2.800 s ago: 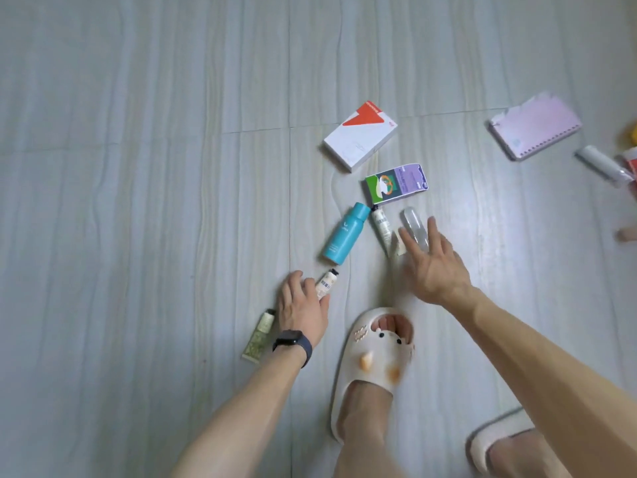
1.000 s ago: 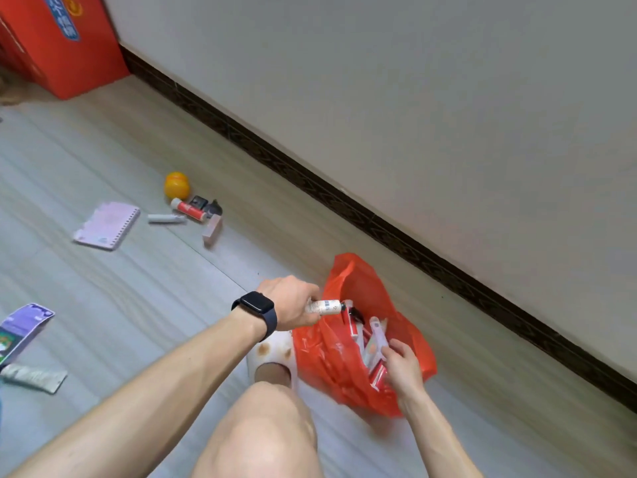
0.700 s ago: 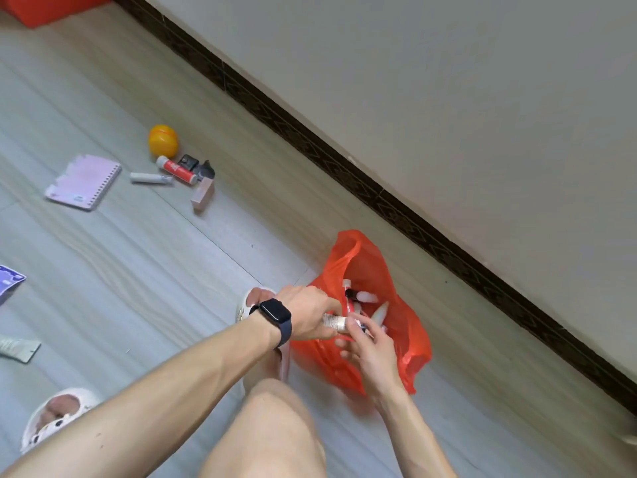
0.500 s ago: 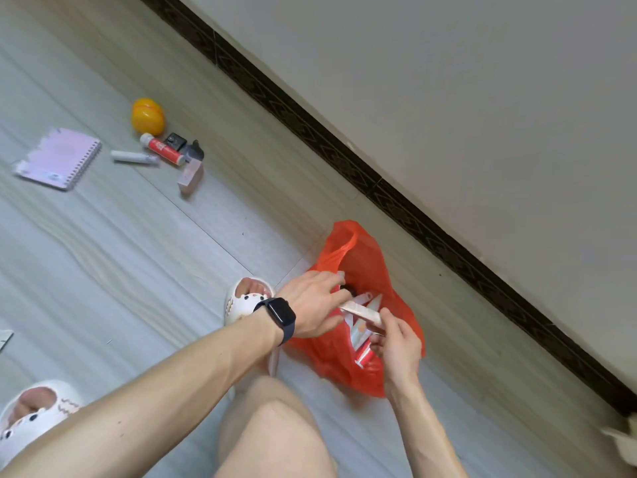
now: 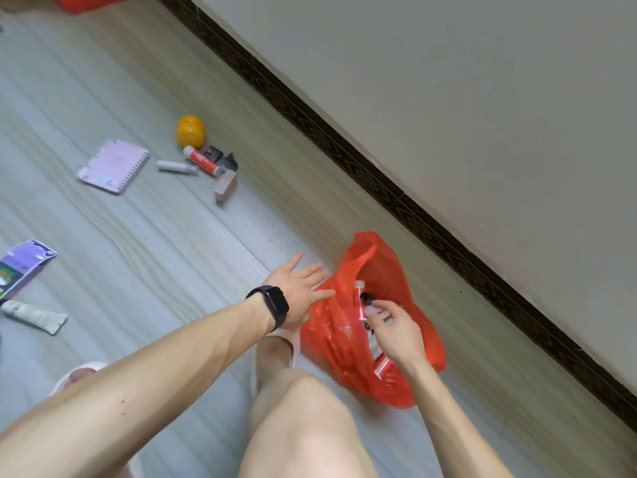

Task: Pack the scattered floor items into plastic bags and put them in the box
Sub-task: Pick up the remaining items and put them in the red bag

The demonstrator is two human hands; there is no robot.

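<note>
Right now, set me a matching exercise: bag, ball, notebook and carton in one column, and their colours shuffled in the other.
Things:
1. bag
2. ball
3. notebook
4. carton

Colours:
a. yellow
b. purple
c. red
d. pink

Pairs: 1c, 2a, 3d, 4b
</note>
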